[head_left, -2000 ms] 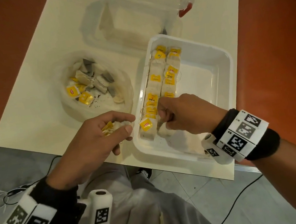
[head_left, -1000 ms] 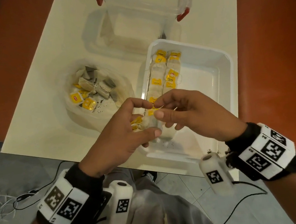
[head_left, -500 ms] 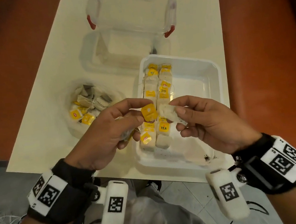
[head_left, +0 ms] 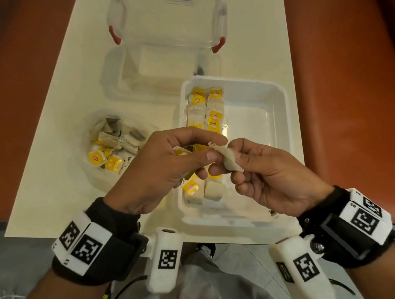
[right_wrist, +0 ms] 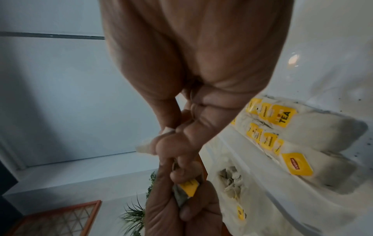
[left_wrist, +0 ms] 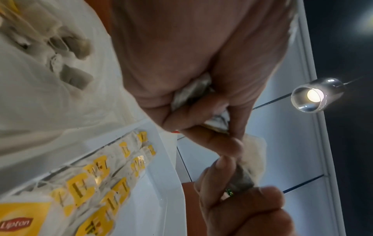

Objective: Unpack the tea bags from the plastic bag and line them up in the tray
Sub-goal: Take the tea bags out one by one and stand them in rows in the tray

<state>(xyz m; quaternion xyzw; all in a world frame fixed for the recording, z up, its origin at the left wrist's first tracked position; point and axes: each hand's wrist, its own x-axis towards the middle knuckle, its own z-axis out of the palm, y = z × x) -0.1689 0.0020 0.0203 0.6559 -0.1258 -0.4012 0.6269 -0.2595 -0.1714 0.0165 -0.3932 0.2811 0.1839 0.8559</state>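
Note:
Both hands meet above the near left part of the white tray (head_left: 273, 94). My right hand (head_left: 234, 167) pinches a white tea bag (head_left: 229, 160) between thumb and fingers. My left hand (head_left: 206, 149) pinches that bag's top corner and also holds more tea bags with yellow tags (right_wrist: 189, 186) curled in its palm. Two rows of tea bags (head_left: 209, 120) lie along the tray's left side. The crumpled plastic bag (head_left: 94, 178), left of the tray, holds several loose tea bags (head_left: 112, 158).
A clear lidded box with red latches (head_left: 168, 27) stands at the back of the cream table (head_left: 50, 168), with its shallow clear base (head_left: 156, 72) in front of it. Orange seat surfaces flank the table. Tea dust speckles the tray's near end.
My right hand left the tray's row and came up to meet the left hand. The bag passed between them; its yellow tag, visible half a second ago, is now behind my left fingers.

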